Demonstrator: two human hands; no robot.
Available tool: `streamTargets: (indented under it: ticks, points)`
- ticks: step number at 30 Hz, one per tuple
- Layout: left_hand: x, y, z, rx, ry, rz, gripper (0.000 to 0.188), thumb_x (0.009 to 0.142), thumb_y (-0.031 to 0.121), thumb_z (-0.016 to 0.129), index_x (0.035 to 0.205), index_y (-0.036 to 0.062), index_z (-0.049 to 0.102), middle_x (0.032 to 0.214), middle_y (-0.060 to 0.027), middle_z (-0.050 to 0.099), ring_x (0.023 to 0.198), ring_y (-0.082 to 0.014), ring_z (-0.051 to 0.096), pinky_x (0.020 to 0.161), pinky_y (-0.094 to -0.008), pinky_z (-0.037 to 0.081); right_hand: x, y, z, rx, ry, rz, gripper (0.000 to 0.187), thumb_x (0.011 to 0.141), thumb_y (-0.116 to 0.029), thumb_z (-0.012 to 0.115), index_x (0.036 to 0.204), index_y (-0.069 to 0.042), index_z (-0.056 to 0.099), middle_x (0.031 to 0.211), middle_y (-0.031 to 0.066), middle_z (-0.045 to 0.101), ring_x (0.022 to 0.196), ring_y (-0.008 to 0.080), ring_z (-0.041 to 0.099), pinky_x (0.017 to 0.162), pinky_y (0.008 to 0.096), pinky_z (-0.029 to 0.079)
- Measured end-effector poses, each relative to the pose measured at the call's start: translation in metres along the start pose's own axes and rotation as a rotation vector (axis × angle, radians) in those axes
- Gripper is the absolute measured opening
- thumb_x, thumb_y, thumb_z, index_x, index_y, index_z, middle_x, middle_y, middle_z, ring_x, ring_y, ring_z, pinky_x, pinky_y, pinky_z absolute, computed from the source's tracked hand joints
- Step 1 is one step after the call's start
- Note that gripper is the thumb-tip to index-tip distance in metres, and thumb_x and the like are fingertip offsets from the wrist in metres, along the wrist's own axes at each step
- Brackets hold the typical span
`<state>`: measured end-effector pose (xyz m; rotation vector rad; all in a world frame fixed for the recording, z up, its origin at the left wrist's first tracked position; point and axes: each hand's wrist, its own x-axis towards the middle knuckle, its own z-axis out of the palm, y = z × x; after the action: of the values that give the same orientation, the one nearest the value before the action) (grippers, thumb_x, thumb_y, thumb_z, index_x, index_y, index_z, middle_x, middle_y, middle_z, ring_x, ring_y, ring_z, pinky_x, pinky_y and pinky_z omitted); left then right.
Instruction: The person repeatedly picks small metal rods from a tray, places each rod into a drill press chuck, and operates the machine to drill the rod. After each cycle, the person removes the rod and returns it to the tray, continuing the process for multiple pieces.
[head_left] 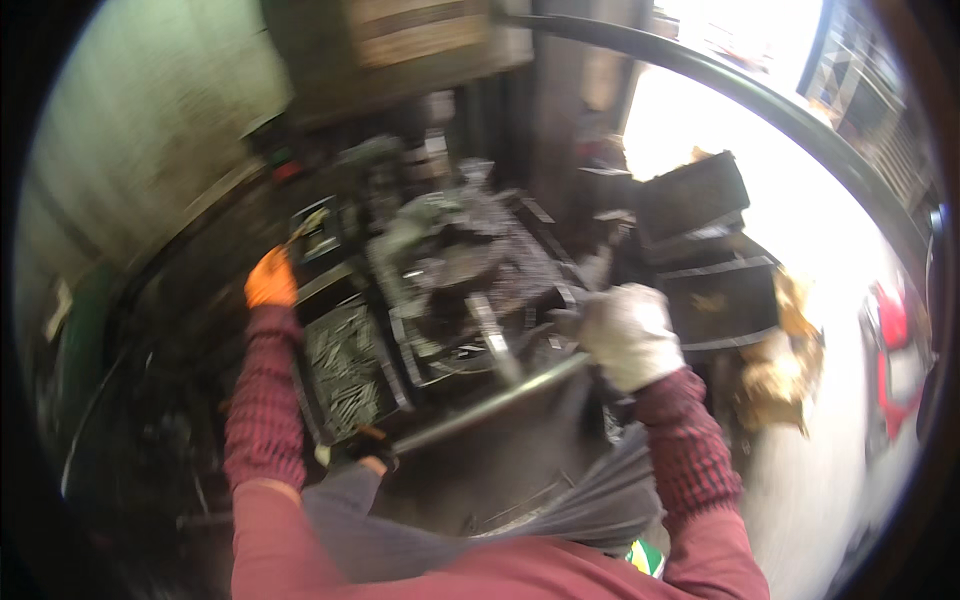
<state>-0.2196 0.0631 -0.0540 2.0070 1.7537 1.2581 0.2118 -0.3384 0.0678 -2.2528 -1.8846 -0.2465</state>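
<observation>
My left hand [270, 278], in an orange glove, is closed at the left of the bench. From its fingers a thin yellowish-brown stick [300, 232] reaches toward a small dark tray [335, 240]; blur hides the stick's tip. Below and right of that hand lies a long tray [400, 392] of small grey metal pins [345, 365]. My right hand [630, 338], in a dirty white glove, is over the right end of a metal bar [485, 408]. Its fingers are smeared and dark at the tips, so I cannot see whether they hold anything.
Beyond the bar stands a grimy machine bed [450, 270] with an upright metal strip [492, 335]. Dark bins [720, 300] are stacked at the right, beside crumpled brown paper [780, 385]. A curved dark pipe [700, 75] crosses the upper right. A pale wall [150, 130] rises at the left.
</observation>
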Motion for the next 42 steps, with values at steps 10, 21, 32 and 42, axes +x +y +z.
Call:
streamTargets:
  ticks: [10,21,32,42]
  points:
    - [-0.003,0.07,-0.034,0.242,-0.082,0.231,0.033,0.103,0.032,0.064,0.118,0.0043,0.077,0.11,-0.0194,0.078,0.106,-0.0374,0.074,0.093,-0.0438,0.057,0.006,-0.014,-0.001,-0.197,-0.078,0.15,0.055,0.092,-0.062,0.069,0.073,-0.011,0.081,0.066,0.0155,0.071,0.066,0.0337,0.074,0.066,0.045,0.057]
    - [-0.024,0.055,-0.056,0.234,0.025,0.351,0.026,0.101,0.03,0.066,0.111,0.0078,0.076,0.102,-0.0178,0.075,0.097,-0.0396,0.072,0.084,-0.0475,0.057,0.002,-0.012,-0.002,-0.199,0.01,0.072,0.056,0.093,-0.061,0.07,0.071,-0.01,0.079,0.058,0.0131,0.067,0.058,0.0321,0.071,0.058,0.0445,0.054]
    - [-0.116,0.137,-0.05,-0.727,-0.146,0.202,0.023,0.104,0.004,0.07,0.126,-0.0002,0.074,0.11,-0.0071,0.076,0.091,-0.0113,0.07,0.083,-0.0249,0.058,0.002,-0.009,-0.005,-0.082,-0.037,0.158,0.054,0.093,-0.059,0.069,0.073,-0.01,0.08,0.061,0.0152,0.069,0.061,0.0337,0.072,0.061,0.0442,0.057]
    - [-0.077,0.151,0.004,-0.477,0.033,0.429,0.02,0.103,0.012,0.072,0.12,0.0034,0.077,0.095,-0.0083,0.076,0.082,-0.0148,0.07,0.074,-0.0294,0.056,0.001,-0.01,-0.012,-0.053,-0.062,0.161,0.053,0.094,-0.058,0.069,0.074,-0.01,0.081,0.064,0.0161,0.07,0.062,0.0338,0.073,0.063,0.0449,0.057]
